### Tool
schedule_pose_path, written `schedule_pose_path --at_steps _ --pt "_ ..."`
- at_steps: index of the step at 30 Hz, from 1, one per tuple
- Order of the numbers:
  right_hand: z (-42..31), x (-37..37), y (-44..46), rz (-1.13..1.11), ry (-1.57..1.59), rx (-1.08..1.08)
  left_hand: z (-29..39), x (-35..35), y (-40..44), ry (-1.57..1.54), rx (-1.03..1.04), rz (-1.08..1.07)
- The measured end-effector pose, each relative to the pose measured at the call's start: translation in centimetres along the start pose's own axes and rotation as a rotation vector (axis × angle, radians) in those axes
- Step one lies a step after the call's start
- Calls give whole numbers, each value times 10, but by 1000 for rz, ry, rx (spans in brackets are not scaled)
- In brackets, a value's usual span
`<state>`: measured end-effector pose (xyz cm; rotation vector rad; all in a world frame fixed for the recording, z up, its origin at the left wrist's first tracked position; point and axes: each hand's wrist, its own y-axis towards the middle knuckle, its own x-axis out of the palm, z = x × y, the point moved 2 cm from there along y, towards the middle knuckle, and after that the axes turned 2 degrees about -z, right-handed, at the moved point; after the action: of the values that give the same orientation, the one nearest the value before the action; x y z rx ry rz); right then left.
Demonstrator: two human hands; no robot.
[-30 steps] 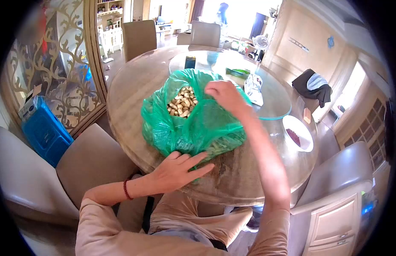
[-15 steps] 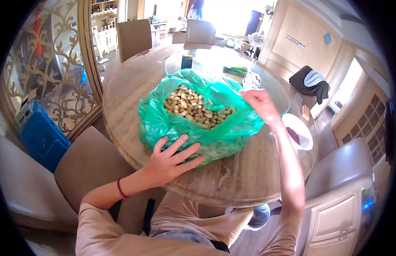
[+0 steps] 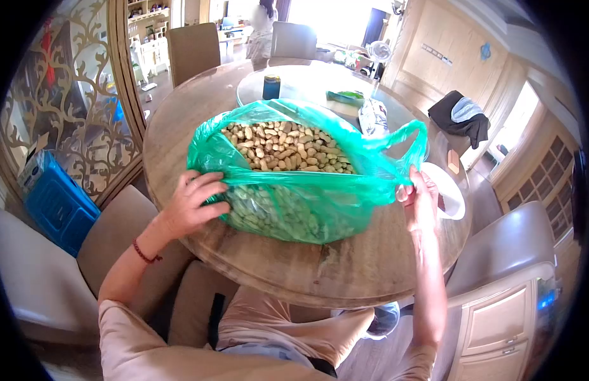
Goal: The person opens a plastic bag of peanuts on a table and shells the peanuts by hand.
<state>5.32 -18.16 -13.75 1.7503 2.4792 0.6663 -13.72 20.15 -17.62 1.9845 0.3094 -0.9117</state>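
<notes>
Lying on the round table (image 3: 288, 282) between the two hands, the green bag (image 3: 294, 219) has its long axis from left to right, and its mouth shows many peanuts (image 3: 285, 149). The left hand (image 3: 189, 206) touches the left end with half-bent, slightly spread fingers (whether they pinch the plastic, I cannot tell). The right hand (image 3: 423, 200) has its fingers closed on the right end, near the handle loop; both hands are equally near. On the dark container (image 3: 271, 87) and silvery packet (image 3: 372, 119), no brand is readable.
</notes>
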Motion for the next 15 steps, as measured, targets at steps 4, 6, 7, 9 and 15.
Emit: schedule_pose_path --at_steps 4,6,7,9,15 --pt "1 3 26 201 192 131 11 -22 21 -230 -115 38" --pt "11 -2 35 196 317 206 28 -43 42 -499 -215 105" --pt "15 -5 34 195 318 207 35 -51 50 -549 -199 98" --pt "21 -13 29 230 71 214 44 -50 56 -404 -287 -128" --pt "-16 -31 -5 411 -11 -95 69 -31 72 -236 -229 -193"
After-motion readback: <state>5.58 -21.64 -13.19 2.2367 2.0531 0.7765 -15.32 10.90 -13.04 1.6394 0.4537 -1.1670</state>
